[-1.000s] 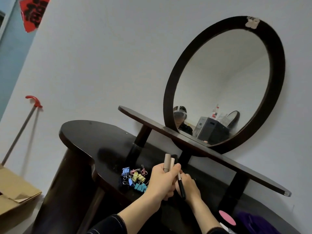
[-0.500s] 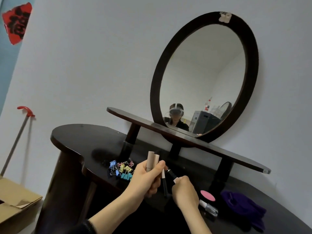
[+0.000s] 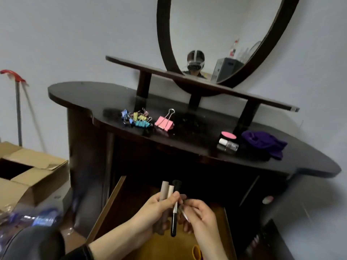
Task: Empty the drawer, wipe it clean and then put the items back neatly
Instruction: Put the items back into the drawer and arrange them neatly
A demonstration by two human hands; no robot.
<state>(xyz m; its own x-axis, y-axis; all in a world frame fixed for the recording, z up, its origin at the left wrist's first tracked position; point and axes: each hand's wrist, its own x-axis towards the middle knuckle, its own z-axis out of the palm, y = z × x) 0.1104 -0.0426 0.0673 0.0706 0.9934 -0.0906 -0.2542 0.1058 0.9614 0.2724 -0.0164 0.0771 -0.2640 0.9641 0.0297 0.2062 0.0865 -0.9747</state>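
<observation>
My left hand (image 3: 157,209) grips two beige cosmetic tubes (image 3: 166,190) and a black pen-like stick (image 3: 175,207), held upright over the open wooden drawer (image 3: 110,203). My right hand (image 3: 199,216) sits just right of them, its fingertips pinching a thin small item beside the black stick; what it is cannot be made out. On the dark dressing table (image 3: 84,94) lie a heap of small coloured binder clips (image 3: 137,119), a big pink binder clip (image 3: 165,122), a pink-lidded jar (image 3: 228,136), a small clear bottle (image 3: 228,146) and a purple cloth (image 3: 262,143).
An open cardboard box (image 3: 28,171) stands on the floor to the left, with a red-handled pole (image 3: 17,102) leaning on the wall behind it. A round mirror (image 3: 221,34) rises above a narrow shelf (image 3: 187,79). Something yellow (image 3: 196,252) lies in the drawer near the bottom edge.
My view has tipped downward, so the open drawer now shows below the tabletop. Both hands have come down from above the table to over the drawer, still carrying the tubes and stick.
</observation>
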